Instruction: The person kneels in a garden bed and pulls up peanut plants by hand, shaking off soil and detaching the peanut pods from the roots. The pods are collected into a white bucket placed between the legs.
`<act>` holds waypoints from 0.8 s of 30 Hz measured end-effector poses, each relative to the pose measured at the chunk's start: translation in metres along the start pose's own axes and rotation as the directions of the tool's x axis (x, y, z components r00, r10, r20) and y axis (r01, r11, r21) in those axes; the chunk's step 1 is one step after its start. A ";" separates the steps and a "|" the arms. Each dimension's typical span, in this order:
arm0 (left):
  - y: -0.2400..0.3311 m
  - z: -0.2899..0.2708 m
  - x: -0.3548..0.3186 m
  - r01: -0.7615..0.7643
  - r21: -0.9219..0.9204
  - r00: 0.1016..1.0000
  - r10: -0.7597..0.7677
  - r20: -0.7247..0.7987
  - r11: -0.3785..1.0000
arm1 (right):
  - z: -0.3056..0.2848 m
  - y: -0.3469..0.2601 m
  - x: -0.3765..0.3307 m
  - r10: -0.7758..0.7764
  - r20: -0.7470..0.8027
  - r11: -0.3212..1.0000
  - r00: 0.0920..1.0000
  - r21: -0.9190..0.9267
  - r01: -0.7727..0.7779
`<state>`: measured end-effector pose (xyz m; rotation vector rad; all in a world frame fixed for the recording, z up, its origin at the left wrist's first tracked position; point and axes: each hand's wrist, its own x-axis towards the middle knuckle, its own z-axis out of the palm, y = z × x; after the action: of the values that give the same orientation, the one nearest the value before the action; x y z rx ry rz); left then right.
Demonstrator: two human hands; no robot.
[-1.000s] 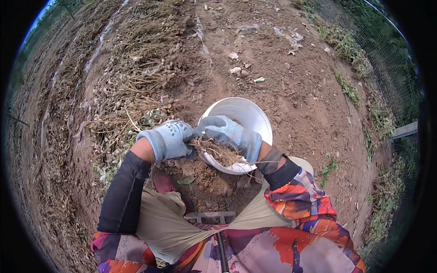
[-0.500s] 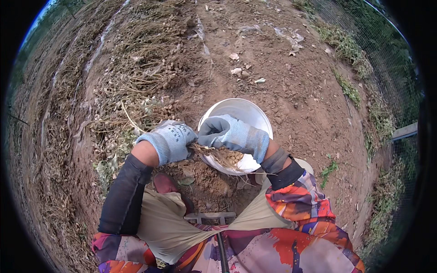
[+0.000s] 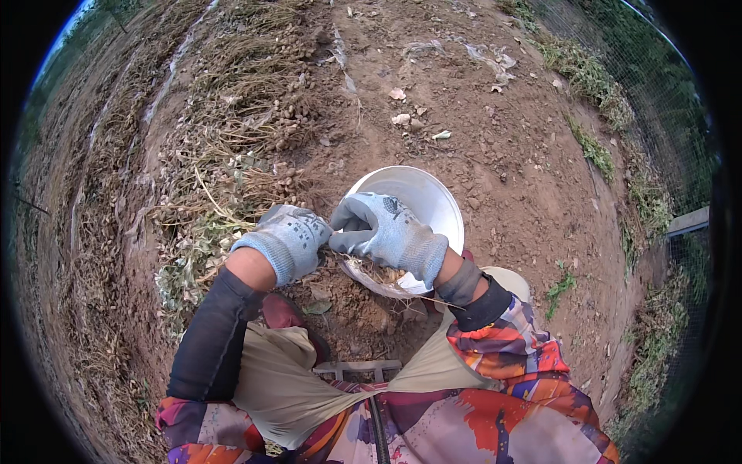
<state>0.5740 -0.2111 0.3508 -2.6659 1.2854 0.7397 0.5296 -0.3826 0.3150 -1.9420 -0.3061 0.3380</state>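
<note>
My left hand [image 3: 287, 240], in a blue-grey knit glove, is closed around a dried peanut plant [image 3: 189, 271], whose leafy stems stick out to its left. Right beside it, my gloved right hand [image 3: 390, 236] has its fingers curled together in a pinch at the plant's root end; what lies between the fingertips is hidden. Both hands meet over the left rim of a white bucket [image 3: 442, 203]. Below my right hand, thin dry roots [image 3: 379, 274] hang over the bucket's near edge. My right hand and wrist cover most of the bucket's inside.
Rows of pulled peanut plants [image 3: 255, 100] lie on the left. Bare reddish soil [image 3: 525, 178] with scraps of plastic film [image 3: 491, 62] stretches ahead and right. A mesh fence [image 3: 657, 100] runs along the right. My shoe [image 3: 282, 311] is close to the bucket, and a low seat edge [image 3: 357, 367] shows below.
My right hand has shifted slightly left, closer to my left hand. The plant's stems have moved a little, and the pale peanuts visible in the bucket before are now mostly covered.
</note>
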 end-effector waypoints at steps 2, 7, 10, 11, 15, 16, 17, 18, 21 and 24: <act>-0.007 0.009 0.000 -0.020 -0.036 0.997 0.017 -0.078 0.999 | 0.000 0.002 0.001 -0.143 -0.008 0.978 0.990 -0.156 0.140; -0.006 0.005 0.002 0.028 0.019 0.999 -0.028 -0.030 0.999 | 0.010 -0.006 0.002 -0.436 -0.135 0.794 0.890 -0.524 0.309; -0.011 0.004 0.005 -0.023 -0.030 0.991 0.018 -0.132 0.999 | 0.013 0.005 0.004 -0.206 -0.416 0.976 0.886 -0.019 0.217; -0.008 -0.002 0.006 -0.023 -0.029 0.986 0.018 -0.167 0.999 | 0.009 0.013 0.006 0.010 -0.469 0.921 0.883 0.348 0.174; -0.016 -0.012 -0.003 0.034 -0.100 0.981 -0.053 -0.188 0.994 | -0.037 0.017 0.008 0.178 -0.453 0.812 0.874 0.570 0.129; -0.018 -0.016 -0.003 0.060 -0.112 0.984 -0.077 -0.160 0.992 | -0.037 0.017 0.007 0.157 -0.400 0.815 0.903 0.569 0.109; -0.021 -0.014 -0.007 0.014 -0.106 0.973 -0.038 -0.228 0.994 | -0.032 0.016 0.005 0.133 -0.336 0.816 0.932 0.571 0.089; -0.023 -0.014 -0.008 0.023 -0.109 0.979 -0.044 -0.198 0.994 | -0.028 0.015 0.005 0.109 -0.272 0.818 0.956 0.571 0.069; -0.019 -0.015 -0.007 0.023 -0.074 0.992 -0.032 -0.122 0.997 | -0.017 0.026 0.005 -0.021 -0.150 0.833 0.988 0.544 0.101; -0.018 -0.006 -0.005 -0.067 -0.083 0.968 0.045 -0.246 0.994 | -0.014 0.029 0.007 -0.076 -0.126 0.846 0.989 0.517 0.131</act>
<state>0.5874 -0.1976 0.3566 -2.8785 1.4195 0.4977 0.5427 -0.4031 0.2927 -1.3881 -0.2219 0.2209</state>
